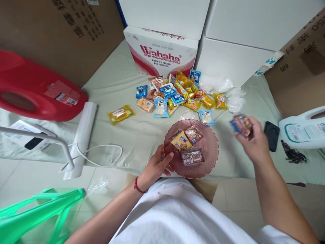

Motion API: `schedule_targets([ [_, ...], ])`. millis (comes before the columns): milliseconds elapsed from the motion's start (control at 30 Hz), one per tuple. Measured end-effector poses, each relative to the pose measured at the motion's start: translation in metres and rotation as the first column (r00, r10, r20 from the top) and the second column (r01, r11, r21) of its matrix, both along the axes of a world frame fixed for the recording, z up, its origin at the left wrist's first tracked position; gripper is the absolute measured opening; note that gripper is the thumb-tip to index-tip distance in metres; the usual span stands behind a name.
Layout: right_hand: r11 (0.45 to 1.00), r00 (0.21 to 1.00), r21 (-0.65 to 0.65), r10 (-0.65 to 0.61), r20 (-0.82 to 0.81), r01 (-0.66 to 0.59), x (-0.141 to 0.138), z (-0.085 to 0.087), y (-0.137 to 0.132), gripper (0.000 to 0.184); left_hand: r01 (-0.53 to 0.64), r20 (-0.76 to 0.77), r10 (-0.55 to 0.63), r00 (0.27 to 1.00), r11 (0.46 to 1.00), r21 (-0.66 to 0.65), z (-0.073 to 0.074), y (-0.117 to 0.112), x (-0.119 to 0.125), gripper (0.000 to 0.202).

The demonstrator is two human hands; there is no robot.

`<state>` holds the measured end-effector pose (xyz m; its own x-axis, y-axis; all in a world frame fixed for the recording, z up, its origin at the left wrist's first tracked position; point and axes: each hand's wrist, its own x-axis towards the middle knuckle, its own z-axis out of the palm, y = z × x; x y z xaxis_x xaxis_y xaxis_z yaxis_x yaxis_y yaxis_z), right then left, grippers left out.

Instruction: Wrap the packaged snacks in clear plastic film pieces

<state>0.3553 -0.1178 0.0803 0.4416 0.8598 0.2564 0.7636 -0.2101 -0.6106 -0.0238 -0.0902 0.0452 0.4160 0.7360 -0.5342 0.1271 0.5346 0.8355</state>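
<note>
Bowl (209, 149) with some packets (181, 141) inside sits at the table's (137, 139) near edge; left hand (156, 165) grips its rim, thumb over it, probably for steadiness. Right hand (255, 142) grips wrapped snacks (242, 126), to the bowl's right and apart. Farther, heaped sweets (167, 90) lie before the carton (162, 54), perhaps for easy reach.

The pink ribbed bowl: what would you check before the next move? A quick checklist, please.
1. Left hand holding the pink ribbed bowl by its rim: ok.
2. Right hand holding wrapped snacks: ok.
3. Number of snacks in that hand: cannot tell, blurred.
4. Yellow packet and COCOA packet inside the rim: ok.
5. Bowl set well back from the cloth-covered surface's near edge: not ok, it sits at that edge.
</note>
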Motion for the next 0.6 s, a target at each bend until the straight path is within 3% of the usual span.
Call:
schedule_targets([
  [67,0.966,0.963,-0.104,0.248,0.108,-0.237,-0.047,0.014,-0.019,0.071,-0.020,-0.016,0.019,1.000,1.000,-0.014,0.002,-0.001,0.002,0.073],
  [100,0.937,0.927,-0.192,0.325,0.186,-0.290,-0.069,0.017,-0.024,0.069,-0.024,-0.029,0.024,0.999,1.000,-0.017,0.001,-0.002,0.002,0.075],
  [200,0.877,0.818,-0.415,0.414,0.400,-0.241,-0.118,0.010,-0.025,0.058,-0.009,-0.080,0.007,0.997,1.000,-0.025,-0.003,-0.007,0.004,0.081],
  [300,0.844,0.745,-0.484,0.473,0.471,-0.230,-0.134,-0.003,-0.018,0.056,-0.026,-0.064,0.022,0.998,0.997,-0.068,-0.003,-0.011,0.007,0.081],
  [400,0.802,0.748,-0.477,0.553,0.367,-0.359,-0.123,-0.002,-0.018,0.069,-0.075,0.050,0.082,0.995,0.988,-0.133,0.005,-0.016,0.012,0.074],
  [433,0.803,0.774,-0.444,0.553,0.308,-0.398,-0.116,0.000,-0.021,0.072,-0.085,0.076,0.097,0.992,0.986,-0.142,0.009,-0.018,0.013,0.071],
  [500,0.874,0.878,-0.328,0.436,0.199,-0.359,-0.098,0.005,-0.032,0.074,-0.100,0.097,0.114,0.989,0.986,-0.135,0.016,-0.022,0.018,0.064],
  [567,0.952,0.982,-0.265,0.176,0.074,-0.151,-0.078,0.005,-0.050,0.078,-0.086,0.122,0.102,0.987,0.988,-0.128,0.021,-0.026,0.025,0.060],
  [600,0.955,0.999,-0.294,0.038,-0.005,-0.038,-0.068,0.003,-0.061,0.081,-0.056,0.144,0.075,0.987,0.989,-0.135,0.022,-0.026,0.030,0.060],
])
